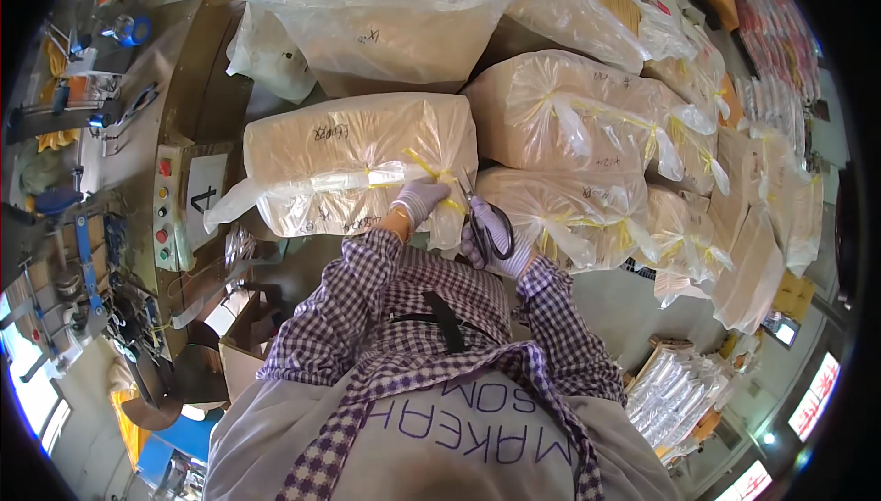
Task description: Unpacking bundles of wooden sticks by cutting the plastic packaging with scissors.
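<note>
Right in front of me is a long bundle (362, 139) of brown card or paper pieces, wrapped in clear plastic and bound with yellow string (424, 164). My left hand (420, 203), in a pale thin glove, is closed at the near right end of this bundle, pinching the yellow string by the gathered plastic. Just to its right, my gloved right hand (496, 235) grips black-handled scissors (472, 209). Their blades point away from me, toward the string and the bundle's right end. Whether the blades touch the string is hard to make out.
More plastic-wrapped bundles (569, 111) are stacked to the right, tied in yellow. Behind, a larger plastic-covered stack (385, 42) rises. On the left stands a machine's control box (174, 207) with coloured buttons, beside a bench of tools (87, 244).
</note>
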Demonstrator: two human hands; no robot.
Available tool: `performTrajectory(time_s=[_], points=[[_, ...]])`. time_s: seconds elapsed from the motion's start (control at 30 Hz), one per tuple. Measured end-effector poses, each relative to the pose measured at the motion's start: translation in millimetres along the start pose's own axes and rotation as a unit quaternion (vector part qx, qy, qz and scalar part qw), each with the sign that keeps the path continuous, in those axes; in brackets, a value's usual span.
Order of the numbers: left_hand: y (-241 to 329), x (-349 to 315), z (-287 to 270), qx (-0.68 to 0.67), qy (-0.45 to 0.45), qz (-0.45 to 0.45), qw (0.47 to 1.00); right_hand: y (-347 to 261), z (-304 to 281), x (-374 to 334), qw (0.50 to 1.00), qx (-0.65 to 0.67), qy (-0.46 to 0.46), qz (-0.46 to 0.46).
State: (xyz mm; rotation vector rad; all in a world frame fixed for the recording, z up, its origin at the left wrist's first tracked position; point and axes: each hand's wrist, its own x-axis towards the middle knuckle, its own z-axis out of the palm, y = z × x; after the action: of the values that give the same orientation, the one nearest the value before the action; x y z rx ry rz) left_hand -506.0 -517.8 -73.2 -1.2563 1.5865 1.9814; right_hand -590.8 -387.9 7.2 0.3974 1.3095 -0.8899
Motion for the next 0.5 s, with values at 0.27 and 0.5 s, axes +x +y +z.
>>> performTrajectory(time_s=[0.27, 0.5], points=[[-11, -3, -8, -0.083, -0.065, 0.026, 0.994, 1, 12, -9, 0.999, -0.045, 0.009, -0.021], [-9, -4, -5, -0.075, -0.054, 0.024, 0.995, 4, 14, 3, 0.998, -0.044, 0.032, -0.045]])
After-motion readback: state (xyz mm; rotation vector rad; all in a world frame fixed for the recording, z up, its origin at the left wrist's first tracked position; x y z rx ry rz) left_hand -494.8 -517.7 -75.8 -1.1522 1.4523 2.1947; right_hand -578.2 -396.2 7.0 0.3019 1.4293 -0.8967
